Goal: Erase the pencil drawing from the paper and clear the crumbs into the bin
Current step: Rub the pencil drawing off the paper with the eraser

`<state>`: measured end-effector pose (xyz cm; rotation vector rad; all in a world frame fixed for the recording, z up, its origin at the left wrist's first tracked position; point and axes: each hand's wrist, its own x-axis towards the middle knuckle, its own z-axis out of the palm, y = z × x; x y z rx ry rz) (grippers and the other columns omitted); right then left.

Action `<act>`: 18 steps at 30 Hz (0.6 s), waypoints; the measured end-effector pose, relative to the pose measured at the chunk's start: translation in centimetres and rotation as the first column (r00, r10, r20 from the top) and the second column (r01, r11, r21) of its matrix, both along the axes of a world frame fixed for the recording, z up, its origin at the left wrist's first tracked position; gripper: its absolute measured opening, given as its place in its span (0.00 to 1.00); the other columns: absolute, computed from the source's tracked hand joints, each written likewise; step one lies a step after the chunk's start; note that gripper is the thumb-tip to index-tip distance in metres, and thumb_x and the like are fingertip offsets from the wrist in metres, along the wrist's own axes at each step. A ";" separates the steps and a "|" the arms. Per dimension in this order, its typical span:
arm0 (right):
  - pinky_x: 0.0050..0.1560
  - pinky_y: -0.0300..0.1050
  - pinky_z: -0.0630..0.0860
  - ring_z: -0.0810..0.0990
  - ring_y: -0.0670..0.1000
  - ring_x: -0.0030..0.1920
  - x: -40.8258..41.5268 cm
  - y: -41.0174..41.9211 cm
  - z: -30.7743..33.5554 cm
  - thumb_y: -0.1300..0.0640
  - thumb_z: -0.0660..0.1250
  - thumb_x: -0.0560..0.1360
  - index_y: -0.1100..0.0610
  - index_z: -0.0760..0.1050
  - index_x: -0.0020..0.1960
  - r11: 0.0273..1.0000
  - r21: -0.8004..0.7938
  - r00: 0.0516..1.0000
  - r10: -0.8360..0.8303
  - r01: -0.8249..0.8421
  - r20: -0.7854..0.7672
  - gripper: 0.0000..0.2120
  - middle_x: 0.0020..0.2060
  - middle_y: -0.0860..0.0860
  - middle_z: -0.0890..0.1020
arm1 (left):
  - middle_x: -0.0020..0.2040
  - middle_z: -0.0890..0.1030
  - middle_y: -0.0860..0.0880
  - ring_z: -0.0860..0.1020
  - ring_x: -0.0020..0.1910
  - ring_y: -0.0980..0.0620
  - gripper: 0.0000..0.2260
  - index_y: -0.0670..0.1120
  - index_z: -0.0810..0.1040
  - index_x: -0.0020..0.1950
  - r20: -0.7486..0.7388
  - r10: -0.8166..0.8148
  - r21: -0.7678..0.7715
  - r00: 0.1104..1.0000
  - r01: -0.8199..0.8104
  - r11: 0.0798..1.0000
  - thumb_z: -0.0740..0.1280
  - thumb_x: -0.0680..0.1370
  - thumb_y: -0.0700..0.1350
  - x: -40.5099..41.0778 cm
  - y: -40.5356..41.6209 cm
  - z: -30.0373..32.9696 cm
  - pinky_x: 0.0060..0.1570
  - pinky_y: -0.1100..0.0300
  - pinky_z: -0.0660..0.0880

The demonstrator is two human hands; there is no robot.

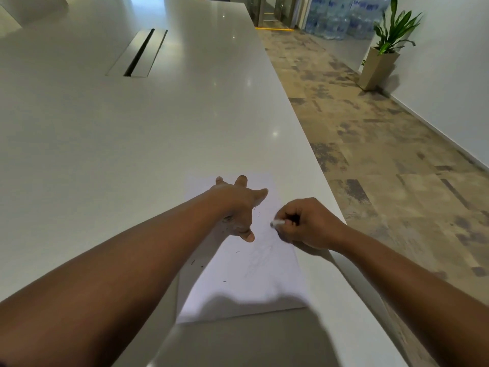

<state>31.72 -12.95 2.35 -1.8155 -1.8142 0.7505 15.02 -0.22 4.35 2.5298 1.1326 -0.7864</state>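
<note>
A white sheet of paper [254,284] lies on the white table [132,133] near its right edge. Faint pencil lines [260,256] show at the sheet's middle. My left hand [239,207] presses flat on the upper part of the sheet, fingers spread. My right hand [308,223] grips a small white eraser [277,223], whose tip touches the paper just right of my left hand. Dark eraser crumbs [197,262] are scattered on the paper and on the table to its left. No bin is in view.
The table's right edge runs close beside the paper, with patterned floor [383,160] beyond it. A cable slot [139,53] sits in the table far back. A potted plant [383,62] and stacked water bottles [344,19] stand by the far wall.
</note>
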 end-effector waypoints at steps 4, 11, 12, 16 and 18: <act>0.42 0.45 0.79 0.83 0.50 0.36 0.7 -0.3 0.2 0.52 0.74 0.79 0.54 0.85 0.41 0.999 -0.043 1.000 -0.023 0.024 0.015 0.09 0.35 0.49 0.87 | 0.71 0.54 0.46 0.53 0.71 0.22 0.55 0.66 0.40 0.79 -0.002 0.016 -0.013 1.000 -0.016 1.000 0.79 0.69 0.56 0.1 0.1 -0.1 0.40 0.47 0.73; 0.38 0.36 0.76 0.77 0.44 0.31 1.3 -0.6 0.7 0.56 0.75 0.78 0.57 0.82 0.39 0.988 -0.153 0.999 -0.037 0.035 -0.011 0.10 0.32 0.49 0.84 | 0.67 0.56 0.46 0.54 0.70 0.22 0.52 0.66 0.43 0.79 0.002 0.024 -0.009 1.000 -0.024 1.000 0.79 0.69 0.53 0.1 0.1 -0.2 0.38 0.47 0.74; 0.37 0.35 0.75 0.77 0.44 0.32 1.4 -0.6 0.8 0.56 0.75 0.78 0.57 0.82 0.39 0.988 -0.147 0.999 -0.041 0.040 -0.008 0.10 0.33 0.51 0.84 | 0.67 0.56 0.46 0.55 0.70 0.22 0.52 0.66 0.44 0.79 0.002 0.022 -0.006 1.000 -0.022 1.000 0.78 0.69 0.53 0.1 0.1 -0.2 0.37 0.48 0.73; 0.36 0.38 0.73 0.76 0.43 0.31 1.0 -0.7 0.0 0.58 0.75 0.76 0.55 0.82 0.38 0.992 -0.028 0.992 -0.126 0.127 0.022 0.08 0.32 0.50 0.84 | 0.70 0.55 0.46 0.55 0.70 0.22 0.53 0.65 0.42 0.79 0.004 0.013 -0.004 1.000 -0.013 1.000 0.79 0.69 0.55 0.1 0.1 -0.3 0.40 0.47 0.73; 0.36 0.40 0.74 0.78 0.45 0.31 0.8 -0.9 0.1 0.62 0.76 0.74 0.57 0.80 0.37 0.993 -0.081 0.996 -0.087 0.089 0.026 0.09 0.32 0.51 0.84 | 0.71 0.54 0.46 0.54 0.71 0.22 0.53 0.65 0.41 0.79 0.000 0.019 -0.008 1.000 -0.019 1.000 0.79 0.69 0.56 0.1 0.1 -0.3 0.42 0.46 0.73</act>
